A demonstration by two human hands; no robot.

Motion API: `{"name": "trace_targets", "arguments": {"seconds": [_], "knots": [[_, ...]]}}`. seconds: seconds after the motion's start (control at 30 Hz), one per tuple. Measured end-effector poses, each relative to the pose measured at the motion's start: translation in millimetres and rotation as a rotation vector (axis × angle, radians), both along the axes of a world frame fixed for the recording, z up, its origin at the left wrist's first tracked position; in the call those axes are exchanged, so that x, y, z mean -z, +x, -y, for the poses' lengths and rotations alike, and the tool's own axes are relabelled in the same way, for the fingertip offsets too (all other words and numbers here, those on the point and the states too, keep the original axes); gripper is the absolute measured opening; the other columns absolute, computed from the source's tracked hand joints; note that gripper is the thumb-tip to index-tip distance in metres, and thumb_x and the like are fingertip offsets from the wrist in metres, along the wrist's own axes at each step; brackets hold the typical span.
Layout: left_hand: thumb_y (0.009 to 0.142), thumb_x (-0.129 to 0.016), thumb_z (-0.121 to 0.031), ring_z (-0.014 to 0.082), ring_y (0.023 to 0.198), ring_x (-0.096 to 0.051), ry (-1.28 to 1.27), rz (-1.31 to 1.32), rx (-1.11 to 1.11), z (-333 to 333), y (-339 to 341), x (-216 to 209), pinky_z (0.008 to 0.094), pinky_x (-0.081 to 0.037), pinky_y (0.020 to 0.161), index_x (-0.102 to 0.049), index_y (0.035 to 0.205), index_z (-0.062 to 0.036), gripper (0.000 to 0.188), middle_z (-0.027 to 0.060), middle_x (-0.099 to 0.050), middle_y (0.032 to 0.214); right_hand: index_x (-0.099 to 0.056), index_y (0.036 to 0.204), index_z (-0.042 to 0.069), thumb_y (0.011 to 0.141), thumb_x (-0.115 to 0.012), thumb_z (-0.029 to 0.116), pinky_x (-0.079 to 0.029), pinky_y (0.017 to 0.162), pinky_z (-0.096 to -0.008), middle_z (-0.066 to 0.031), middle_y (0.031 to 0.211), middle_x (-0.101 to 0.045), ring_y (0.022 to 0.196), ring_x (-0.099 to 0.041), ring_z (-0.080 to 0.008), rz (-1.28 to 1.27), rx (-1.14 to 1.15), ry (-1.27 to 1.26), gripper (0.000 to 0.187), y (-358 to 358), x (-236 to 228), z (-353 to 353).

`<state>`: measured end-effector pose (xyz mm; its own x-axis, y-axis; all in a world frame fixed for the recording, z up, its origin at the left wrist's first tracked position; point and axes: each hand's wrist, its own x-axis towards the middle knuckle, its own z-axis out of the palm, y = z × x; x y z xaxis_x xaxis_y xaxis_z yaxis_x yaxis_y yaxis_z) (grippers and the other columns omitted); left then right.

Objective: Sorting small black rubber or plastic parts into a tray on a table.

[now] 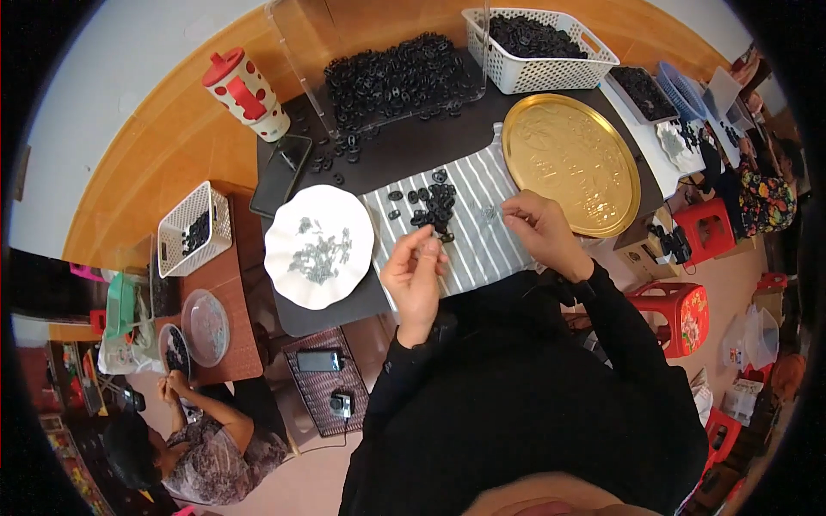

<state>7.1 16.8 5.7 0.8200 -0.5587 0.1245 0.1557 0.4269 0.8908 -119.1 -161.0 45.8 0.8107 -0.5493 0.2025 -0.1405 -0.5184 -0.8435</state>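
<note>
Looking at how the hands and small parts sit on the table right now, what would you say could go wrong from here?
1. The left hand pinches a small black ring above the striped cloth; it might slip and roll away.
2. The loose black rings lie close to the right hand, which could scatter them.
3. The white scalloped plate of tiny grey parts sits by the left forearm and could be nudged.

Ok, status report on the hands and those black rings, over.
Left hand pinching a black ring. Right hand fingers down on the striped cloth. Loose rings just beyond both hands. White plate left, gold tray right, nothing blocking.
</note>
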Motion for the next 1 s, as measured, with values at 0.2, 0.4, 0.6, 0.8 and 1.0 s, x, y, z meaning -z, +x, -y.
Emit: {"name": "trace_targets", "arguments": {"seconds": [0.2,0.4,0.6,0.8,1.0], "knots": [[0.094,-0.060,-0.002,0.0117,0.068,-0.061,-0.078,0.047,-0.143,1,3,12,0.0207,-0.046,0.054,-0.065,0.113,0.0032,0.020,0.0094,-0.067,0.089,-0.064,0.090,-0.001,0.077,-0.062,-0.004,-0.047,0.069,-0.0379,-0.0158,0.085,-0.058,0.079,-0.058,-0.0352,0.041,-0.093,-0.474,0.014,14,-8,-9],[0.094,-0.060,-0.001,0.0108,0.069,-0.061,-0.075,0.050,-0.186,-1,3,10,0.0199,-0.046,0.054,-0.065,0.114,0.0030,0.021,0.0098,-0.067,0.091,-0.063,0.082,-0.002,0.075,-0.066,0.003,-0.046,0.070,-0.0419,-0.0140,0.084,-0.053,0.083,-0.056,-0.0321,-0.054,-0.217,-0.644,0.009,43,1,-44],[0.094,-0.058,0.001,0.0080,0.069,-0.059,-0.017,0.074,-0.161,-2,2,6,0.0187,-0.046,0.056,-0.064,0.112,0.0023,0.020,0.0050,-0.061,0.091,-0.060,0.081,0.000,0.076,-0.067,0.003,-0.046,0.070,-0.0434,-0.0139,0.086,-0.053,0.085,-0.056,-0.0329,-0.132,-0.153,-0.619,0.009,52,2,-60],[0.093,-0.059,0.002,0.0070,0.069,-0.058,-0.002,0.099,-0.136,-1,2,6,0.0185,-0.045,0.055,-0.064,0.112,0.0018,0.020,0.0029,-0.059,0.090,-0.057,0.086,0.000,0.078,-0.066,0.001,-0.046,0.068,-0.0424,-0.0139,0.085,-0.054,0.081,-0.058,-0.0327,-0.126,-0.173,-0.448,0.011,52,4,-54],[0.089,-0.065,0.001,0.0083,0.076,-0.055,0.175,0.442,-0.031,-5,-4,-7,0.0204,-0.043,0.064,-0.066,0.106,0.0034,0.017,0.0043,-0.059,0.097,-0.056,0.086,-0.001,0.081,-0.064,-0.003,-0.043,0.058,-0.0323,-0.0111,0.078,-0.054,0.066,-0.056,-0.0232,0.159,-0.163,-0.033,0.010,24,5,-58]]}}
